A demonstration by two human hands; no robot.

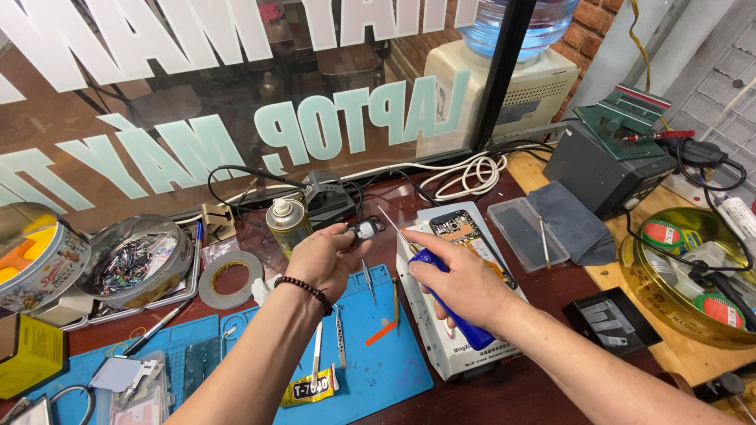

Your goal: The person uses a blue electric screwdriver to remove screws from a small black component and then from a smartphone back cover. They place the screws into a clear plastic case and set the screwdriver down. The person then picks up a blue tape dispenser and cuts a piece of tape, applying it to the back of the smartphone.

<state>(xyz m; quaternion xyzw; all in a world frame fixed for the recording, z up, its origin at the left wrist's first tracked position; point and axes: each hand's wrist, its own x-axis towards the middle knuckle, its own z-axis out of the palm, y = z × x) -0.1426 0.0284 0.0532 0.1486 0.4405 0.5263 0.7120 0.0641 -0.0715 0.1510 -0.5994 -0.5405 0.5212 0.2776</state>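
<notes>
Blue-handled screwdriver (449, 303) in right hand (461, 283), small part (365, 230) pinched in raised left hand (319, 256)

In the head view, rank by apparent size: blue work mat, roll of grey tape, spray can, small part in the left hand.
1. blue work mat
2. roll of grey tape
3. spray can, close to the tape, so that order is unsure
4. small part in the left hand

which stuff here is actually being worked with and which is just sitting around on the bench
In use:
left hand pinching a small black-and-silver part
right hand gripping a blue-handled screwdriver
opened phone on the white heating pad

Lying about:
spray can
tape roll
tweezers on the blue mat
round tin of small parts
clear plastic box
</notes>
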